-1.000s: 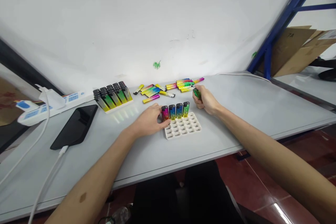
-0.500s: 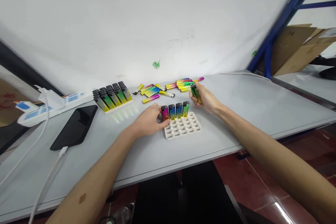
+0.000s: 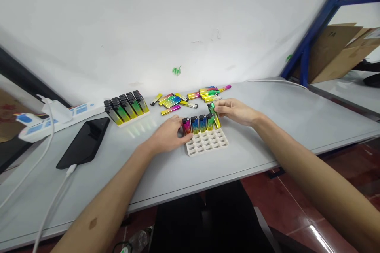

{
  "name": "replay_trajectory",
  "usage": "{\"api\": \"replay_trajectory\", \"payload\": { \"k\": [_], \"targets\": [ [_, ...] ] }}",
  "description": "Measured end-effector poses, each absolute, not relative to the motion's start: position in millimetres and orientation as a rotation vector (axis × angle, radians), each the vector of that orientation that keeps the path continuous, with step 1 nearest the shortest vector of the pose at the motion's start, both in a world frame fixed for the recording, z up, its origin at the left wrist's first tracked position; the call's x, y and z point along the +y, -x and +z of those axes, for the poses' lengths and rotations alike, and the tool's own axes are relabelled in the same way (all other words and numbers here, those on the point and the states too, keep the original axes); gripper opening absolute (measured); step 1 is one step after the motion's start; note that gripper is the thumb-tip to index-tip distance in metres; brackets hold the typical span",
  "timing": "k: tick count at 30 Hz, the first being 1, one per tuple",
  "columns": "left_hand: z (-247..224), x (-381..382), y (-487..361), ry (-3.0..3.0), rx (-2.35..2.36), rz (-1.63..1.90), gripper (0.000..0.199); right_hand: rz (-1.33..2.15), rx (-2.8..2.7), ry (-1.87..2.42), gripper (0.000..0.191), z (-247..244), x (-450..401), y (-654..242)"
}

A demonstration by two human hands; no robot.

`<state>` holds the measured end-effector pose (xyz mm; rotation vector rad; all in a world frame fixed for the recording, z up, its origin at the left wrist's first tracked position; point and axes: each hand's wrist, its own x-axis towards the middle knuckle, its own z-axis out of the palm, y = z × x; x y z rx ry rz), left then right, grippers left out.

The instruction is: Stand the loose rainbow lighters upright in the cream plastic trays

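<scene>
A white tray [image 3: 208,144] with rows of slots lies in front of me. Four lighters stand along its back row: a pink one [image 3: 186,125], two blue ones and a green one [image 3: 210,121]. My left hand [image 3: 170,134] has its thumb and fingers around the pink lighter at the tray's left end. Between the fingers of my right hand [image 3: 233,110] is a green-and-yellow lighter [image 3: 216,117], tilted over the back right corner of the tray, beside the standing green one.
Several loose lighters [image 3: 172,102] lie near the wall, with more [image 3: 208,94] to their right. A full lighter tray [image 3: 133,120], a black phone [image 3: 84,142] and a white power strip [image 3: 86,111] are at the left. Cardboard boxes [image 3: 341,55] stand far right.
My right hand has brought its lighter down and slightly left, from behind the tray to its back right corner. My left hand has stayed at the pink lighter.
</scene>
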<state>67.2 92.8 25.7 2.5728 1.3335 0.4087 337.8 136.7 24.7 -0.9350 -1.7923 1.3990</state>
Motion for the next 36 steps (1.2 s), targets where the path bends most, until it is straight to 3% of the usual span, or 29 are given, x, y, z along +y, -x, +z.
{"api": "replay_trajectory", "payload": {
  "k": [9, 33, 36],
  "targets": [
    [25.5, 92.5, -67.6, -2.561, 1.360, 0.410, 0.028, 1.427, -1.841, 0.950, 0.010, 27.7, 132.5, -338.8],
    [24.8, 92.3, -67.1, -2.585, 1.369, 0.388, 0.027, 1.616, -1.946, 0.895, 0.016, 34.5, 129.9, -350.0],
    [25.3, 91.8, -67.4, -2.587, 1.384, 0.393, 0.028, 1.697, -1.973, 0.829, 0.025, 34.4, 133.4, -355.5]
  ]
}}
